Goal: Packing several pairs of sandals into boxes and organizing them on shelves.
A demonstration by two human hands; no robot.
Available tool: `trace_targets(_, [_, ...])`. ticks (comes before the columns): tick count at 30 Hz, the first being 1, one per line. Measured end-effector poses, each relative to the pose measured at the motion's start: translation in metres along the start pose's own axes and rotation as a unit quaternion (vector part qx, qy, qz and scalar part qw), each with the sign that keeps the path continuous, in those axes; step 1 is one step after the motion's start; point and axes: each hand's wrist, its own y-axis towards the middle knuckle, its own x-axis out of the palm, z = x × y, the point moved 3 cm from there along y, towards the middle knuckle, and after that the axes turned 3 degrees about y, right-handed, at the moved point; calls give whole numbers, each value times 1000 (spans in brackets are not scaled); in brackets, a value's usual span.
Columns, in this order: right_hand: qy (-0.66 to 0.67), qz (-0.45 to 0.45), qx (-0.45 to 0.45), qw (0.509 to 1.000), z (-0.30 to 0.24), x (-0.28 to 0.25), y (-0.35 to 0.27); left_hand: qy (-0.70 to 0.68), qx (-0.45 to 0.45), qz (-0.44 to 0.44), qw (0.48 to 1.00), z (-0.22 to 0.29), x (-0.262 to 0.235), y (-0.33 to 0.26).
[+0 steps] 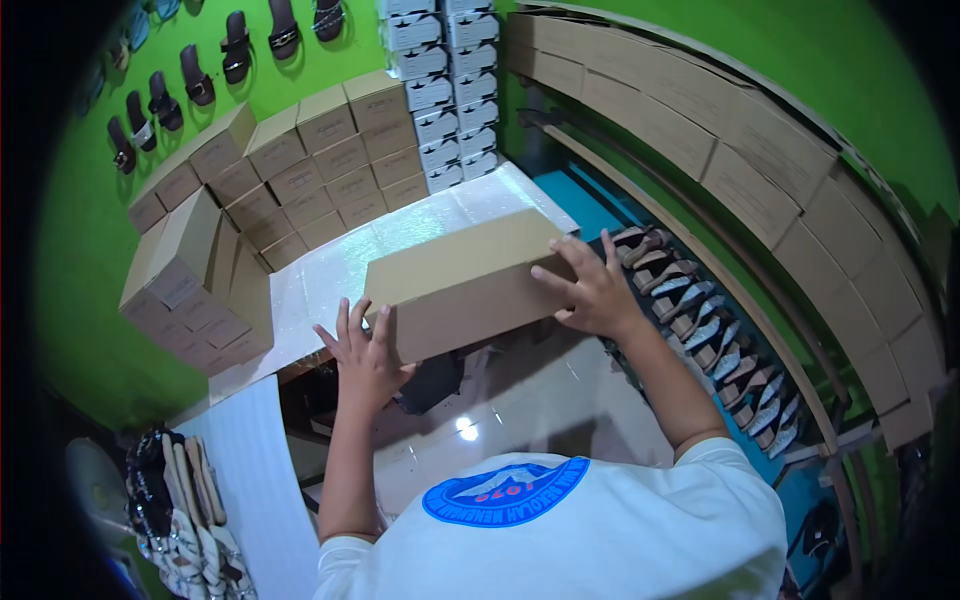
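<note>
A closed brown cardboard box (470, 305) is between my two hands, its near long side facing me. It lies over the near edge of the white-covered table (318, 290); whether it rests there or is lifted, I cannot tell. At the box's left near corner, my left hand (366, 355) has spread fingers pressed against it, thumb low. My right hand (592, 290) grips the right end, with fingers apart over the near side and upper corner.
Brown boxes (335, 160) stand stacked along the back wall, beside pale shoeboxes (435, 125). More boxes (190, 290) stand at the left. Sandals (720, 320) line a teal shelf at the right, below a shelf of boxes (770, 150). Sandals (236, 45) hang on the green wall.
</note>
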Motion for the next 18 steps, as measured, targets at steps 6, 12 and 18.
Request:
trace_targets(6, [-97, 62, -25, 993, 44, -129, -47, -11, 104, 115, 988, 87, -40, 21])
trace_targets(12, [-233, 70, 6, 970, 90, -289, -106, -45, 148, 262, 953, 224, -107, 59])
trace_targets(18, [-395, 60, 96, 912, 132, -419, -132, -63, 199, 421, 883, 359, -162, 117])
